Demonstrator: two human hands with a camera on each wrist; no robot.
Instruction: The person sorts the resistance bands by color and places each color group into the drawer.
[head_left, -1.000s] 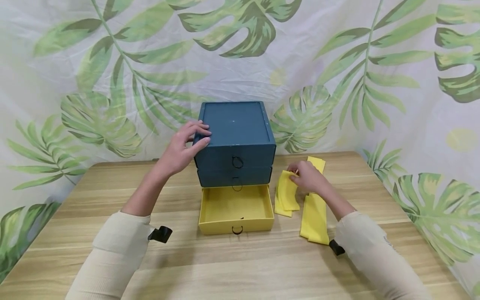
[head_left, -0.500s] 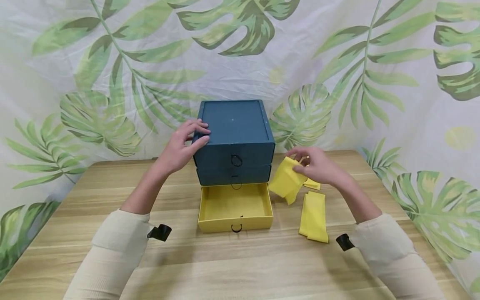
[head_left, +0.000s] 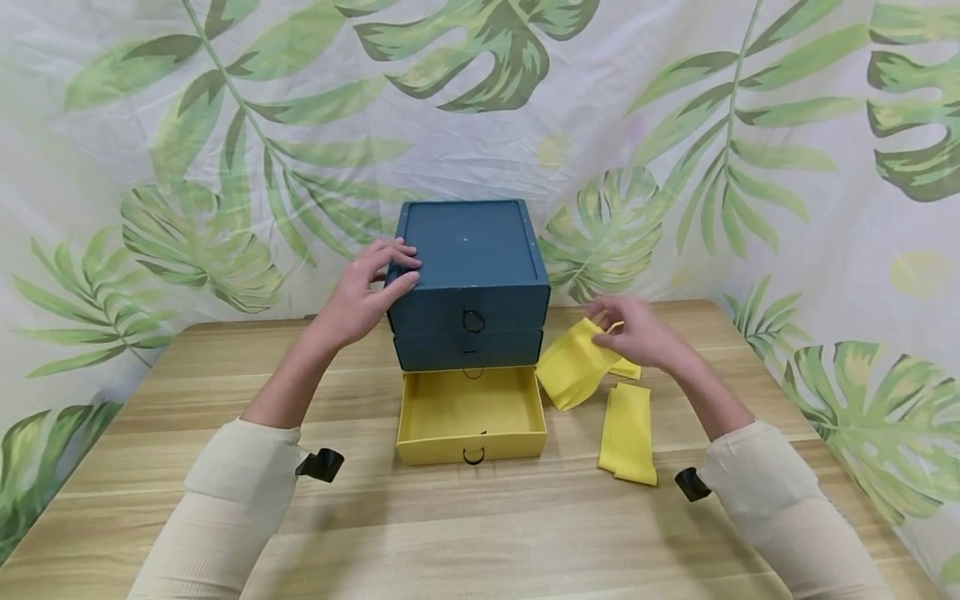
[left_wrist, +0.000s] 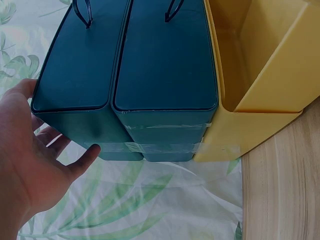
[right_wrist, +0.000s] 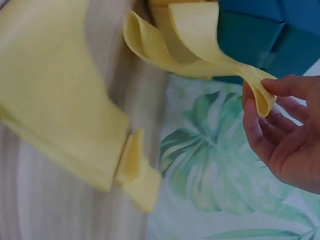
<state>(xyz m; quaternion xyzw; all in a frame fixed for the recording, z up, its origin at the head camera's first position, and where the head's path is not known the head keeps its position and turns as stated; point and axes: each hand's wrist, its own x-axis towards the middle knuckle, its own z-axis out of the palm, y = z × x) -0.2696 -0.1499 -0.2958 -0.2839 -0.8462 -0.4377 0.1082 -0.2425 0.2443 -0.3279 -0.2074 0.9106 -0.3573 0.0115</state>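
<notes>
A stack of two blue drawer units [head_left: 468, 250] stands over an open yellow drawer [head_left: 472, 450]. My left hand [head_left: 363, 292] rests on the left edge of the top blue unit. In the left wrist view, the fingers of my left hand [left_wrist: 37, 155] lie loosely along that unit. With thumb and fingertips, my right hand [head_left: 637, 333] pinches the upper end of a folded yellow cloth strip [head_left: 573, 362], which hangs tilted beside the stack's right side. The right wrist view shows the cloth strip [right_wrist: 200, 55] looped and pinched at its end.
A second folded yellow cloth strip [head_left: 628, 433] lies on the wooden table [head_left: 480, 533] at the right. Part of another yellow piece [head_left: 626, 368] shows behind the right hand. A leaf-patterned curtain [head_left: 480, 150] hangs behind the table.
My right hand has lifted the yellow cloth strip off the table, first upward and then only slightly shifted. The left hand stays on the blue unit.
</notes>
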